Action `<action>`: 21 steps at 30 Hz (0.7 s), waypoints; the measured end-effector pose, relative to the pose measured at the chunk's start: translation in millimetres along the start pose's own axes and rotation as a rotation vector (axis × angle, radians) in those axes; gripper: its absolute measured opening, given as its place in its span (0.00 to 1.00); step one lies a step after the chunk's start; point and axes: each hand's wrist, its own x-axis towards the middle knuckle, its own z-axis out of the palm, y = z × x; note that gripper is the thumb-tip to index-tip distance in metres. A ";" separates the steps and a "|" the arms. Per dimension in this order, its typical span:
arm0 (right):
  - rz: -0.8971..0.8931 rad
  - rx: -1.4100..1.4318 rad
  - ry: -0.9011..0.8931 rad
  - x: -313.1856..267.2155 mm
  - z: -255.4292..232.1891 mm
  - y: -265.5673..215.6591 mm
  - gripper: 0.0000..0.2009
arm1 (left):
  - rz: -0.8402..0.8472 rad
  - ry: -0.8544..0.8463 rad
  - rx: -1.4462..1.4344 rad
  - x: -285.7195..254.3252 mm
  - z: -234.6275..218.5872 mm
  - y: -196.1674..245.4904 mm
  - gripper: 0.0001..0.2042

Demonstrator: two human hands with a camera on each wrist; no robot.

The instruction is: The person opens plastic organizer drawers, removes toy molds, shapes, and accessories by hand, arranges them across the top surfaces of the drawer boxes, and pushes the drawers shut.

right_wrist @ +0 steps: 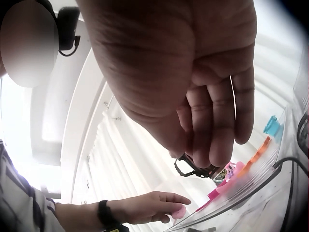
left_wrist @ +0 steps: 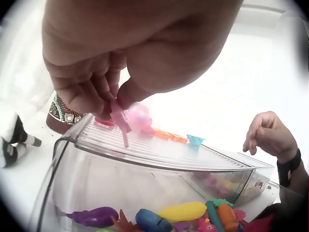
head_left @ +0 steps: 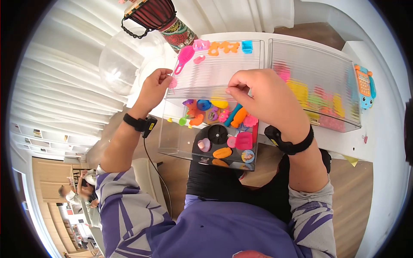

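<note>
In the head view my left hand (head_left: 155, 88) pinches a small pink toy with a rounded part and a thin stem (head_left: 173, 82) between thumb and fingertips, at the left edge of a clear ribbed box top (head_left: 215, 73). The left wrist view shows the toy's pink stem (left_wrist: 119, 121) pointing down from the fingertips. My right hand (head_left: 260, 88) hovers above the front right of that box top, fingers loosely bent, with nothing in them. On the top lie a pink toy hairbrush (head_left: 185, 56), orange flat shapes (head_left: 223, 47) and a blue toy tub (head_left: 247, 47).
Below, a pulled-out clear drawer (head_left: 170, 150) holds several colourful toys, including a pink toy chair (head_left: 244, 140). A second clear box (head_left: 316, 56) with bright pieces stands to the right, beside a toy phone (head_left: 365, 86). Behind are a drum (head_left: 161, 21) and a transparent balloon (head_left: 116, 64).
</note>
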 end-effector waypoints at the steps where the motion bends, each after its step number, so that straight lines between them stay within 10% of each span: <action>1: 0.000 0.004 0.002 -0.2 -0.3 -0.7 0.08 | 0.010 0.044 0.051 -0.5 0.1 -4.3 0.14; 21: 0.177 0.013 0.115 -2.2 -35.0 6.5 0.08 | 0.196 0.210 0.283 -30.1 6.0 0.9 0.16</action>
